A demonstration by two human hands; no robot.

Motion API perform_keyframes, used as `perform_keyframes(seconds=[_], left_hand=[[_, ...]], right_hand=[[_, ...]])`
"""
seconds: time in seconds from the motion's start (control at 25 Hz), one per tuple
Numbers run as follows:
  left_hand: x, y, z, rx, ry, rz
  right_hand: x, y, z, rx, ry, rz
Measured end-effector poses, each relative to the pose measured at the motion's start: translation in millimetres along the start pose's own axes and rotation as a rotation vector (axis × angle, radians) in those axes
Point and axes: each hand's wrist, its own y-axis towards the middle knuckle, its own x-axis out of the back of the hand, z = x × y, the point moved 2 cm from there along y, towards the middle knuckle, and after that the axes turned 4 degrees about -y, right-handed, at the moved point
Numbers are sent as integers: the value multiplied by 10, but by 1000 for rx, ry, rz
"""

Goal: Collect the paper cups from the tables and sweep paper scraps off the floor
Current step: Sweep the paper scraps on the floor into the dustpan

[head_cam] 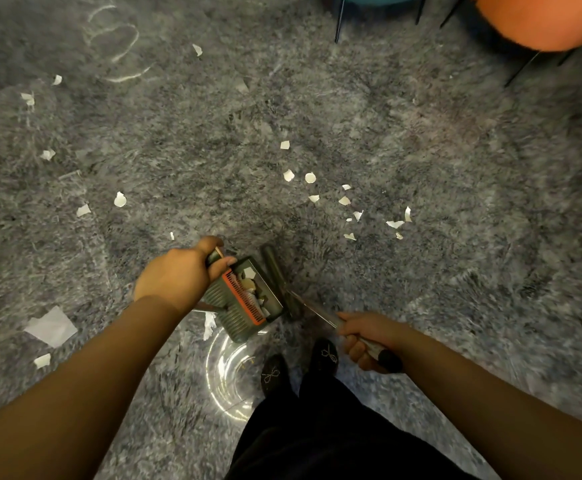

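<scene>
My left hand (pixel 178 275) grips the handle of a dark dustpan (pixel 234 317) with an orange comb edge, held above the floor and tilted. Paper scraps (pixel 253 289) lie inside the pan. My right hand (pixel 362 337) is closed on the metal handle of a broom; the dark broom head (pixel 275 268) rests beside the pan's right edge. Several white paper scraps (pixel 345 200) are scattered on the grey shaggy carpet ahead and to the right. More scraps (pixel 120 199) lie to the left, with a larger piece (pixel 51 326) near my left forearm.
A clear round container (pixel 227 379) sits on the carpet below the dustpan, next to my feet (pixel 324 355). An orange chair (pixel 542 19) and thin black chair legs (pixel 339 19) stand at the far right. White chalk-like marks (pixel 119 39) show at the far left.
</scene>
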Motion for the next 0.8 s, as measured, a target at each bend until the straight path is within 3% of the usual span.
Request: perform_keyframes(seconds=[0.44, 0.8], left_hand=[[183, 528, -758, -201, 18, -33], [-50, 1673, -1803, -382, 71, -60]], right_hand=[[573, -466, 198, 191, 246, -135], [1915, -688, 969, 274, 366, -278]])
